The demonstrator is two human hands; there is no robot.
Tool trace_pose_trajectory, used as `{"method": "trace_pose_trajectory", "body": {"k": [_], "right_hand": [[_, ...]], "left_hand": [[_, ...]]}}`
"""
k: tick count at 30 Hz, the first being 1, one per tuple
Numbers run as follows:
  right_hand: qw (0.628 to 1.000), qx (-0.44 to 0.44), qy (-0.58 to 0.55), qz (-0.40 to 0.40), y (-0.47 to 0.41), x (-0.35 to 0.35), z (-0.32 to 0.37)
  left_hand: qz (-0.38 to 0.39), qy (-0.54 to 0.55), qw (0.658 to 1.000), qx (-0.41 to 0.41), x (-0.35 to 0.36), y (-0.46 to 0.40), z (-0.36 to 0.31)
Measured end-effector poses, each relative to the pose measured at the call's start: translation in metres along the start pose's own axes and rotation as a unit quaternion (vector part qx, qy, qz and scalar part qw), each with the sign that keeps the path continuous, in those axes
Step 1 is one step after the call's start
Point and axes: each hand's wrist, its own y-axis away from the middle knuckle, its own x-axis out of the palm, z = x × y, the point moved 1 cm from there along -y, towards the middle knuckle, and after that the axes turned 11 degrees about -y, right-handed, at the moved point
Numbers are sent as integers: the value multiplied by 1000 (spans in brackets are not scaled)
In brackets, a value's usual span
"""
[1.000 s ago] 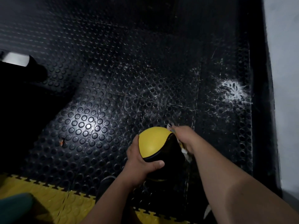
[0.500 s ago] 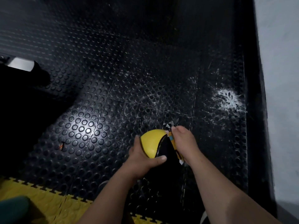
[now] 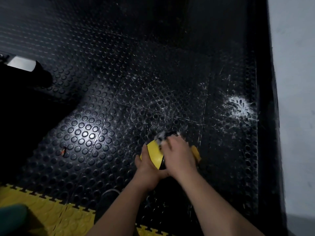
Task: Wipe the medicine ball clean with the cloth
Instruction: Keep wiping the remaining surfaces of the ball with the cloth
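The yellow and black medicine ball is held low over the black studded floor. My left hand cups its near left side from below. My right hand lies flat across the top of the ball and presses a patterned cloth against it. A yellow corner of the cloth sticks out past my right hand on the right. Most of the ball's right side is hidden under that hand.
The black studded rubber floor has a white splatter mark at the right, near a dark skirting and a pale wall. Yellow interlocking tiles edge the near left. A dark object sits at the left.
My right hand has slid with the cloth from the ball's right side up and leftward over its top. The left hand stays cupped on the ball's left side.
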Motion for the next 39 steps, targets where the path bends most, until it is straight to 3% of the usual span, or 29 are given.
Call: {"method": "trace_pose_trajectory", "body": {"k": [3,8,10,14,17,19,23,25,28,30,32,34,38,39], "right_hand": [[996,-76,51,12,12,8,4],[990,133,-7,37,-56,-22,-17],[994,96,44,38,-49,-12,-7],[991,-64,111,41,-4,9,10],[994,71,72,41,-45,-8,-13],[989,95,99,56,-55,-10,-11],[990,-85,112,31,-1,12,17],[997,-74,34,18,-10,9,3],[998,50,-9,31,-58,-12,-15],[996,-8,67,51,-49,-6,-8],[983,-123,121,64,-15,3,2],[976,-162,120,79,2,-2,-2],[998,28,25,43,-40,-21,-22],[998,39,25,36,-42,-20,-19]], "left_hand": [[-2,-2,1000,-3,0,-3,5],[3,-10,1000,-14,10,3,2],[-1,-3,1000,-7,10,1,2],[-1,-24,1000,0,6,-3,9],[-9,-26,1000,-3,13,0,8],[-14,-34,999,-15,18,-1,5],[-26,-97,995,3,18,-12,10],[-12,-82,997,-11,20,-8,8],[-2,-59,998,-31,26,-5,3],[-7,-51,998,-23,25,-6,2],[-21,-55,998,20,21,-12,8],[-21,-78,996,34,19,-11,11],[0,-57,998,-16,23,-3,7],[-1,-49,999,-17,23,-4,6]]}}
